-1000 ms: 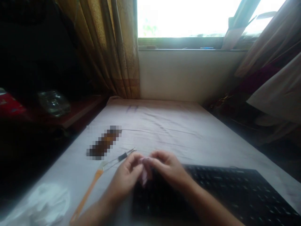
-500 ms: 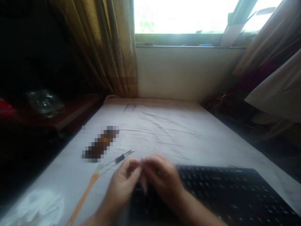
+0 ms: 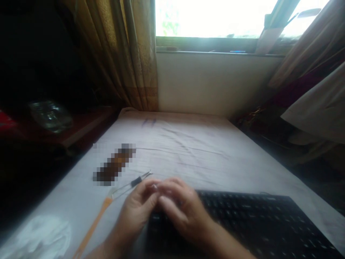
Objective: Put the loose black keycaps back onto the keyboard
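Observation:
My left hand (image 3: 140, 205) and my right hand (image 3: 183, 205) meet above the left end of a black keyboard (image 3: 250, 216). Both have curled fingers, with the tips pressed together around something small and pale that is mostly hidden; its kind I cannot make out. The right thumb lies close to the left thumb and fingers. Just left of my left hand is a thin metal tool with a black sleeve (image 3: 136, 181) and a forked tip. Its lower end reaches a brush-like tool with an orange handle (image 3: 94, 226).
A blurred-out brown object (image 3: 114, 166) lies on the pale bed sheet (image 3: 188, 140) at left. Crumpled white material (image 3: 45, 233) rests at the lower left. Beyond the left edge, a clear glass container (image 3: 51, 117) stands on a reddish surface. A curtain (image 3: 140, 64) hangs by the window.
My right hand has closed in over the left fingertips, and its thumb has come up beside the left thumb. The pinkish finger or object hanging between the hands no longer shows.

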`<state>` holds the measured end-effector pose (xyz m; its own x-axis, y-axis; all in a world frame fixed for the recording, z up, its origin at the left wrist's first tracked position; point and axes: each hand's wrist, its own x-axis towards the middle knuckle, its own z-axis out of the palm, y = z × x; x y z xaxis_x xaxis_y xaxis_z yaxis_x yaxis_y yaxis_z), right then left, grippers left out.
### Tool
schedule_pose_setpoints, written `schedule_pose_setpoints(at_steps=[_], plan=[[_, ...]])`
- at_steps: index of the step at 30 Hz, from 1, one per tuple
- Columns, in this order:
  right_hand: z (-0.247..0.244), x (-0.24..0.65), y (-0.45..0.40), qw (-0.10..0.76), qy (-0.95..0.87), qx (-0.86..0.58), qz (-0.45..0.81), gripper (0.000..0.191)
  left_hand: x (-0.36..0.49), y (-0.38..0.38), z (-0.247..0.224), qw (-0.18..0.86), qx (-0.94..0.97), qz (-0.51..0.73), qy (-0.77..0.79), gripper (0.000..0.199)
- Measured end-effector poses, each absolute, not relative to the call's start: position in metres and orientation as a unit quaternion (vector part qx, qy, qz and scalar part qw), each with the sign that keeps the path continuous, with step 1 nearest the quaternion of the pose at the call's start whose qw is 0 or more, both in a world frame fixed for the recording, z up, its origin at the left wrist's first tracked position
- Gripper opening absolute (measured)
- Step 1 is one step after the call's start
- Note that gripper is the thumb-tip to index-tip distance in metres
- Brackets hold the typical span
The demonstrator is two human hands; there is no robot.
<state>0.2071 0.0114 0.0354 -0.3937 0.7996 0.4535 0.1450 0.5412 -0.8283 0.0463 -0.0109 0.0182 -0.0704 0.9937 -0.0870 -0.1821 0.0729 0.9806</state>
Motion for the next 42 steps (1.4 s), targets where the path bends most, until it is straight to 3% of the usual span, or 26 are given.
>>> schedule_pose_setpoints(at_steps=[8,17,26,33,42], plan=[[0.037,0.210,0.017,0.443,-0.717,-0.362,0.400,0.011,0.038,-0.007,0.023,0.511,0.466,0.484,0.536,0.034],[0.034,0.218,0.020,0.412,-0.794,-0.311,0.320,0.025,0.033,-0.014,0.023,0.378,0.616,0.411,0.556,0.017],[0.034,0.210,0.013,0.374,-0.843,-0.313,0.227,0.017,0.035,-0.011,0.022,0.382,0.569,0.448,0.574,0.014],[0.037,0.217,0.015,0.404,-0.817,-0.313,0.267,0.018,0.030,-0.019,0.023,0.395,0.608,0.424,0.543,0.014],[0.037,0.214,0.000,0.324,-0.859,-0.304,0.253,0.014,0.017,-0.035,0.017,0.393,0.656,0.394,0.510,0.016]])
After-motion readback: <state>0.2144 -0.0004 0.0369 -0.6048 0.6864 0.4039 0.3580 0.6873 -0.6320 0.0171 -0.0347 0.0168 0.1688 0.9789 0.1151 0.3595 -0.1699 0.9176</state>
